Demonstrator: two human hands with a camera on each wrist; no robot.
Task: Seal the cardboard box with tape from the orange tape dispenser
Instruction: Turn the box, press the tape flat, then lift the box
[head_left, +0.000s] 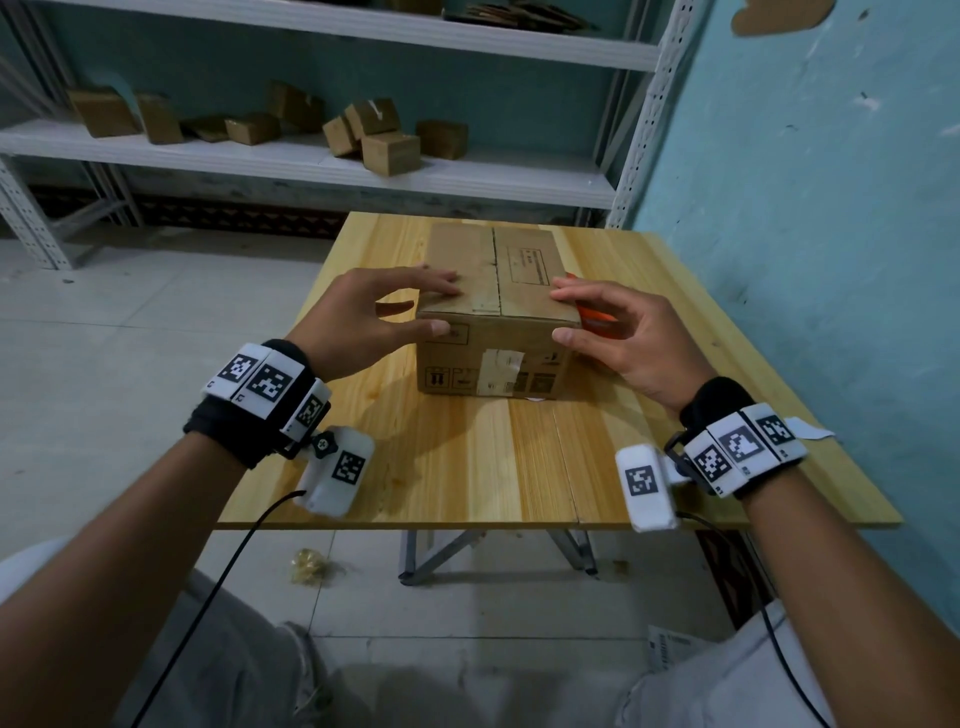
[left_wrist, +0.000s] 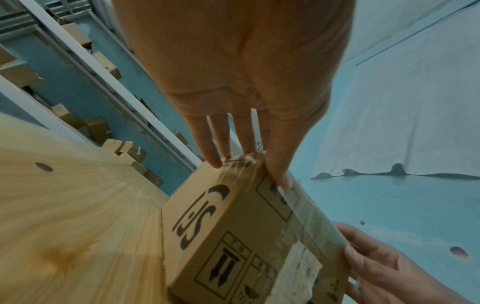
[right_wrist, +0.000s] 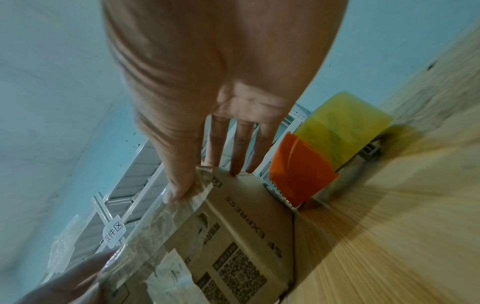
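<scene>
Pressing straight fingers on the cardboard box (head_left: 493, 306) at table (head_left: 467, 457) centre, left hand (head_left: 358, 317) at nine o'clock, right hand (head_left: 628, 338) at three; orange tape dispenser (right_wrist: 301, 168) stands just beside the box's right.

One cardboard box (head_left: 496, 312) sits on one wooden table (head_left: 519, 467). One orange tape dispenser (right_wrist: 301, 172) stands just beside the box, carrying one roll of yellowish tape (right_wrist: 345, 127). Two hands are in view: one left hand (head_left: 363, 317) and one right hand (head_left: 623, 332), each with its fingers on the box. Each wrist wears one band of black-and-white markers, two bands in all. On the middle shelf (head_left: 311, 161) of one metal rack there are about ten small cardboard boxes (head_left: 389, 150); some overlap, so the exact count cannot be told. One crumpled yellowish scrap (head_left: 309, 566) lies on the floor.
</scene>
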